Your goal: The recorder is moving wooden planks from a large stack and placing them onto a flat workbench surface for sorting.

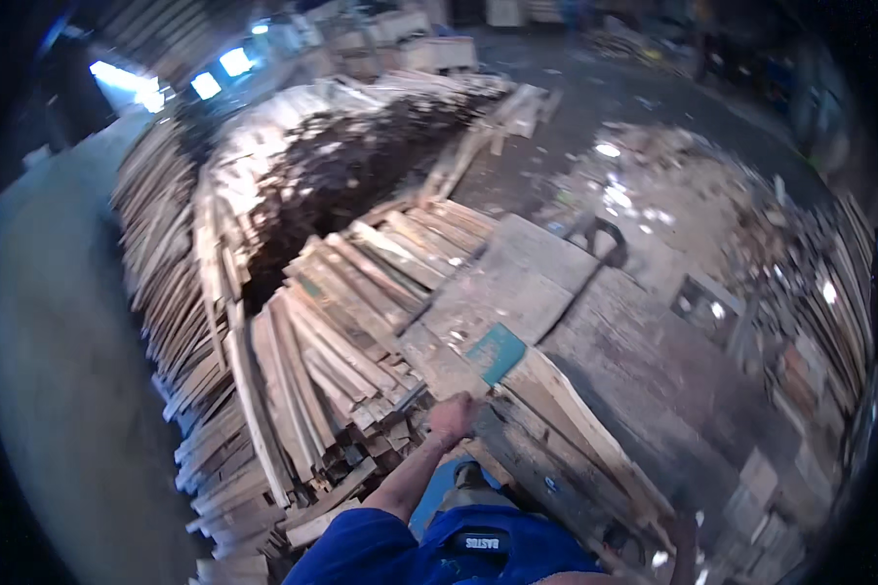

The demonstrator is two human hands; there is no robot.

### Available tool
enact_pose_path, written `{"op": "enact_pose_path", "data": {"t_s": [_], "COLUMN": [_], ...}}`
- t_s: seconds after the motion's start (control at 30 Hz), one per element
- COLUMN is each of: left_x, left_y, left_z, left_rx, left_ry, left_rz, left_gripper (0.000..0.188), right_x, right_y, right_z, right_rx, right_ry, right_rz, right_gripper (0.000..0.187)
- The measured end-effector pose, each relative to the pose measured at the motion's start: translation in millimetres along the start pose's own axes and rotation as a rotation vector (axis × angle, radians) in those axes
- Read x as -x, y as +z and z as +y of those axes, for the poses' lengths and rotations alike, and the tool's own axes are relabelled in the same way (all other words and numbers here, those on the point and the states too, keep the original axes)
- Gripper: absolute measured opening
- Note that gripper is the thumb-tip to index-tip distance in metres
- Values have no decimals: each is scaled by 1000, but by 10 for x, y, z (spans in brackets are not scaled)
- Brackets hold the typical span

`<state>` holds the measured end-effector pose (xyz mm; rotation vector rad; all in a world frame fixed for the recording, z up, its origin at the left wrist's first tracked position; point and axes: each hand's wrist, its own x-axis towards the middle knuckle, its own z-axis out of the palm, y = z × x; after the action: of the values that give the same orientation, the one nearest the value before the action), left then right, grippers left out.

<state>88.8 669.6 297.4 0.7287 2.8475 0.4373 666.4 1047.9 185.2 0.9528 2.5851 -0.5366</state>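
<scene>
My left hand (454, 417) is closed at the near corner of a pale wooden board (437, 361) on the edge of a worn worktable (644, 361). Motion blur softens its fingers. A blue-green patch (496, 353) lies just beyond this hand. To its right, a long light plank (580, 414) with a rough edge slants toward me, next to darker boards (537, 448). My right hand (683, 534) is a dark, blurred shape by the plank's near end, and its fingers cannot be made out.
Cut wooden slats (332, 331) lie in rows left of the worktable. Behind them is a large wood pile (341, 146), with a tall stack (156, 244) along the left. Sawdust and scraps (673, 185) cover the floor beyond, and more offcuts (800, 468) lie at right.
</scene>
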Motion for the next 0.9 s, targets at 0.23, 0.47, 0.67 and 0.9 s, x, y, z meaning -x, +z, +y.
{"op": "enact_pose_path", "data": {"t_s": [0.23,0.47,0.67,0.9], "left_x": [-17,-89,-6,6], "left_y": [79,225,88,143], "left_z": [-267,18,37,9], "left_rx": [-90,-156,-281,-276], "left_ry": [4,44,-4,-33], "left_rz": [138,40,-18,37], "left_gripper": [36,43,42,47], "right_x": [-91,1008,1935,2131], "right_y": [-947,-369,360,1083], "right_z": [-672,-1067,-1680,-1748], "right_rx": [-365,-459,-739,-1230], "right_ry": [231,449,645,765], "right_rz": [-133,237,248,159], "right_gripper": [71,47,41,45]}}
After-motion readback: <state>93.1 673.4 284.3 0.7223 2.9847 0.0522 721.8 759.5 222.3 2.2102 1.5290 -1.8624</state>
